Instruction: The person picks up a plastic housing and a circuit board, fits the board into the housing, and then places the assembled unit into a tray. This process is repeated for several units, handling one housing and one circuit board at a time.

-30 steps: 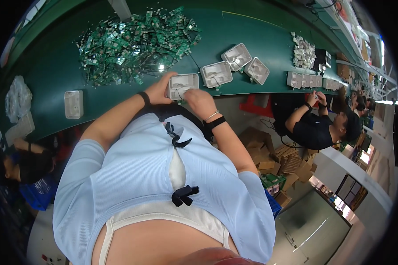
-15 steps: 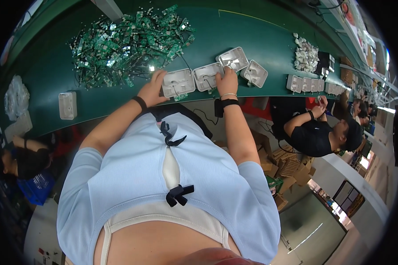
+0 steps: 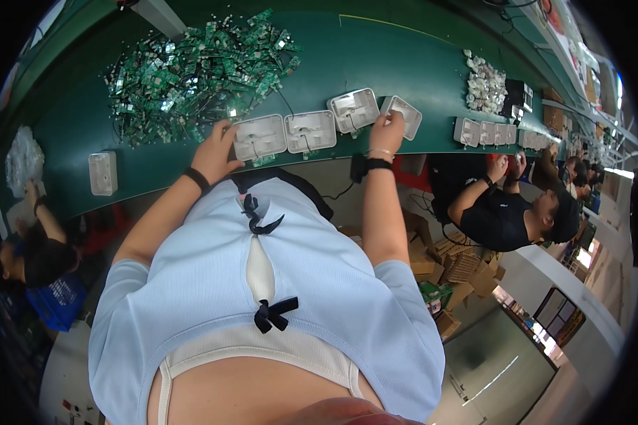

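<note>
Across the bench's near side stand several shallow white plastic housings, open side up. My left hand (image 3: pixel 218 151) grips the end of the leftmost housing (image 3: pixel 268 125), with thumb and fingers curved about its left side. Touching that one on the right is a second housing (image 3: pixel 317 128); small dark wires show inside it. A third housing (image 3: pixel 354 106) lies slightly tilted beside it. My right hand (image 3: pixel 388 132) pinches the near left part of the rightmost housing (image 3: pixel 410 115); its fingertips are partly hidden. Bits of green circuit board show under the leftmost housing.
A large heap of green circuit boards with wires (image 3: pixel 198 78) covers the bench's far left. One more white housing (image 3: pixel 103 173) stands alone at left. Small white parts (image 3: pixel 485 85) and a row of housings (image 3: pixel 485 132) lie at right. Co-workers sit on both sides.
The two left housings have shifted left with my left hand. The third has turned nearly into line with them. My right hand has moved right to the last housing.
</note>
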A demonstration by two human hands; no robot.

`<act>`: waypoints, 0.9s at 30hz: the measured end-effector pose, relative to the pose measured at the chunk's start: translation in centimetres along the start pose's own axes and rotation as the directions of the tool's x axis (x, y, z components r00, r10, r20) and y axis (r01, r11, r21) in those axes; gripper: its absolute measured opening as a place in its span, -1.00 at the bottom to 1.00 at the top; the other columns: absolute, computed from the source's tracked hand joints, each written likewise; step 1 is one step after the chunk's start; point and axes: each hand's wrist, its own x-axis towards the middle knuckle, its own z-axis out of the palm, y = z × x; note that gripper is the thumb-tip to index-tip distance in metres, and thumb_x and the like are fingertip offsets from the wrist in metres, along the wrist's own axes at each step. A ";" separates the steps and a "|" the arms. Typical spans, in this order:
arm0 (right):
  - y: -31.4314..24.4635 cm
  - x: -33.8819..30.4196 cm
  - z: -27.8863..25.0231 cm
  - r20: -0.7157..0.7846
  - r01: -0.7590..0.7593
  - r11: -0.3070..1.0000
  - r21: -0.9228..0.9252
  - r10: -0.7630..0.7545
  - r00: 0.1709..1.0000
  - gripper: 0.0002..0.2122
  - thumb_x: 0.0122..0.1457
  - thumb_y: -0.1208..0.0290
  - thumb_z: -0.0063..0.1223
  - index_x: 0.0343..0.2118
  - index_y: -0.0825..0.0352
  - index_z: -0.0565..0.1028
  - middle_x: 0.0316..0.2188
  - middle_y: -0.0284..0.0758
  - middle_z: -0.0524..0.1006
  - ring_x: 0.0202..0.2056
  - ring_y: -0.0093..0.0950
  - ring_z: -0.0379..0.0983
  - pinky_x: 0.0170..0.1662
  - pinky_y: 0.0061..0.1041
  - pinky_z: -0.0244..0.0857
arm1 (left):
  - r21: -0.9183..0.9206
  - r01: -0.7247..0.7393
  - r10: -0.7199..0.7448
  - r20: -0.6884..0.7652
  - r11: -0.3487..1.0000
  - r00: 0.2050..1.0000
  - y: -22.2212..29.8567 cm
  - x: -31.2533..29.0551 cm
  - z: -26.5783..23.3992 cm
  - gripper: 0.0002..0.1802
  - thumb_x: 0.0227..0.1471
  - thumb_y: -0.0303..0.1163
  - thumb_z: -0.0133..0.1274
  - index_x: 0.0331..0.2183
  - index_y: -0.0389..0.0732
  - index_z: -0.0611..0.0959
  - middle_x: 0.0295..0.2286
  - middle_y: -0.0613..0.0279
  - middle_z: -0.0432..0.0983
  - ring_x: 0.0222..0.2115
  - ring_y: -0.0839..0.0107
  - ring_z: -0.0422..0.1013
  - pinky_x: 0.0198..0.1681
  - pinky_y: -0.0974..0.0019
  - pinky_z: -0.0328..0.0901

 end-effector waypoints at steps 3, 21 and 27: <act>3.2 3.3 0.5 0.089 -0.171 0.965 -0.200 0.191 0.977 -0.72 0.18 0.28 0.14 -0.25 0.42 0.65 -0.31 -0.03 0.65 -0.25 -0.02 0.59 -0.15 -0.17 0.46 | 0.020 -0.120 0.121 -0.032 0.993 0.992 -0.7 0.6 1.0 -0.21 -0.13 -0.25 0.43 0.12 -0.17 0.44 0.12 0.04 0.33 -0.17 -0.04 0.53 -0.16 0.05 0.46; 2.3 3.6 0.3 0.369 0.106 0.984 -0.142 -0.047 0.928 -0.75 0.11 0.23 0.21 -0.24 0.26 0.69 -0.35 -0.10 0.66 -0.28 -0.09 0.61 -0.18 -0.19 0.48 | 0.091 0.268 -0.277 0.493 0.959 0.825 6.5 11.0 2.9 -0.47 0.07 0.07 0.16 -0.38 -0.28 0.76 -0.35 -0.11 0.66 -0.32 -0.04 0.59 -0.19 -0.01 0.43; 4.0 2.0 -0.3 0.257 0.014 0.978 -0.207 0.041 0.966 -0.77 0.09 0.25 0.23 -0.26 0.27 0.69 -0.36 -0.10 0.65 -0.29 -0.08 0.61 -0.20 -0.19 0.48 | 0.123 0.106 -0.143 0.351 0.987 0.925 8.5 12.0 6.3 -0.51 0.09 0.02 0.12 -0.51 -0.23 0.76 -0.46 -0.07 0.64 -0.41 -0.04 0.56 -0.27 -0.02 0.42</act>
